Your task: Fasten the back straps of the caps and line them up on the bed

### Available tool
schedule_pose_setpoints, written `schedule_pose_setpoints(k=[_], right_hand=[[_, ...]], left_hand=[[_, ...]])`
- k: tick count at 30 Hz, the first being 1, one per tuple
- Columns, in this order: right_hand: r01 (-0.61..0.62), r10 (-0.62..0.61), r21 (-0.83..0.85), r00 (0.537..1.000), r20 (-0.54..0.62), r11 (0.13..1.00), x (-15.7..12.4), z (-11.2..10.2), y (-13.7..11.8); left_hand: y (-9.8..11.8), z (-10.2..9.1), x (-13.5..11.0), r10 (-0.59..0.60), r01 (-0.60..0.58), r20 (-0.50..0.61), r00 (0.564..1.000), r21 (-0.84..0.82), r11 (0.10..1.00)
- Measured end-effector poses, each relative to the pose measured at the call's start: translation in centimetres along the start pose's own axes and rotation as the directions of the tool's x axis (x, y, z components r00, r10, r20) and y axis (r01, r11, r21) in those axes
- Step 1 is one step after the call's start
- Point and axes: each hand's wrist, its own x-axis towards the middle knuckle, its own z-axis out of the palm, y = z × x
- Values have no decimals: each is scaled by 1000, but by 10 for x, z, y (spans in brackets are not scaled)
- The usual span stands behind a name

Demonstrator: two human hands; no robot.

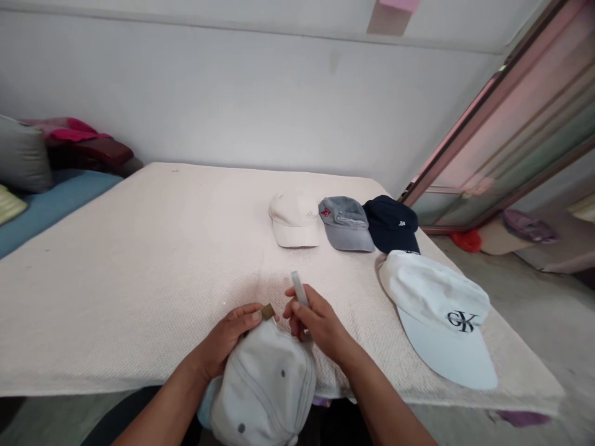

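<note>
Head view: pale cap (264, 387) sits at the near table (116, 279) edge, half overhanging it. Left hand (227, 337) grip pinched on the brass buckle (268, 311); right hand (316, 322) grip closed on the strap (298, 288), strap end standing up. I judge the strap could slip free of the buckle if either pinch loosens, and the cap could slide off the edge. Count: five caps in all, namely cream cap (294, 220), grey cap (346, 224), navy cap (391, 224), white cap (439, 316), plus the held one.
</note>
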Motion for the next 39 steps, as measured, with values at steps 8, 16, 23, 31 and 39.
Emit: schedule_pose_setpoints(k=[8,16,23,31,39], right_hand=[[47,-48,-22,997,-59,999,6,15,-1],[24,-41,193,995,88,981,3,5,-13],[-15,-8,209,994,110,978,3,4,-11],[-97,59,275,988,141,957,2,2,-12],[-132,79,258,975,207,957,0,4,-9]], left_hand=[[4,0,-2,7,-5,20,1000,-66,998],[1,-9,-3,8,-7,22,1000,-36,999],[-1,-9,-3,-12,15,59,998,-54,998],[-2,-8,-4,-36,39,101,994,-25,999],[-10,-11,-4,-31,33,51,998,-30,999]])
